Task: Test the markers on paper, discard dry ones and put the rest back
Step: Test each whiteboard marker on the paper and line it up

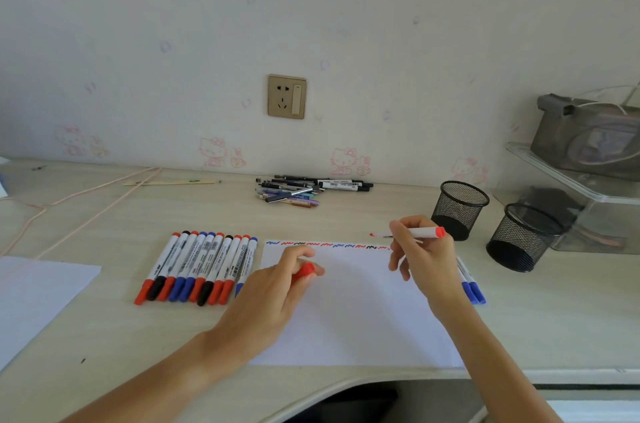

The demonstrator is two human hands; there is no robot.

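A white sheet of paper lies on the desk with a row of red, blue and black squiggles along its far edge. My right hand holds an uncapped red marker level above the sheet's far right corner, tip pointing left. My left hand grips the red cap over the paper's left part. Several capped red, black and blue markers lie in a row left of the sheet. Two blue-capped markers lie at its right edge, partly hidden by my right hand.
Two black mesh pen cups stand at the right. A heap of pens lies by the wall under a socket. A second sheet sits at the left, pink cords run behind it. Clear shelves stand far right.
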